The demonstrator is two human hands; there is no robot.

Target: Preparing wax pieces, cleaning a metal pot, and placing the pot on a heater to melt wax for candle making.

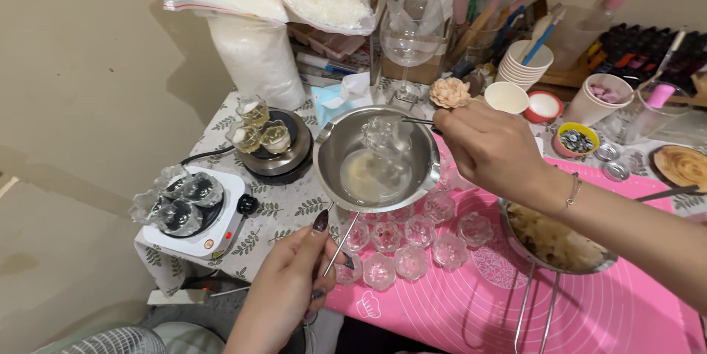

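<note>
Left hand (283, 291), nearest the camera, is closing its grip around the thin wire handle (340, 245) of a small steel melting pot (377, 155), thumb pressing on top, holding the pot raised above the counter (283, 210). The pot is sitting over the near edge of the pink silicone mat (589, 310), with a shallow pool of clear liquid in its bottom.

Just beyond the left hand, a cluster of small clear flower-shaped cups (412, 240) is standing on the mat, partly beneath the pot. To their right a second steel pot (556, 240) holding pale flakes is resting on the mat.

Right hand (490, 148) is reaching in over the pot's rim, fingers pinched tight on metal tweezers (418, 121). The tweezers are gripping a clear glass cup (383, 133), tilted inside the pot above the liquid.

Left, a white hot plate (193, 210) is carrying more clear cups; behind it a round dark burner (276, 148) is carrying three filled ones.

Farther back: a beige flower-shaped piece (449, 92), a stack of paper cups (524, 63), a wine glass (409, 34), and bags of white flakes (250, 23).
</note>
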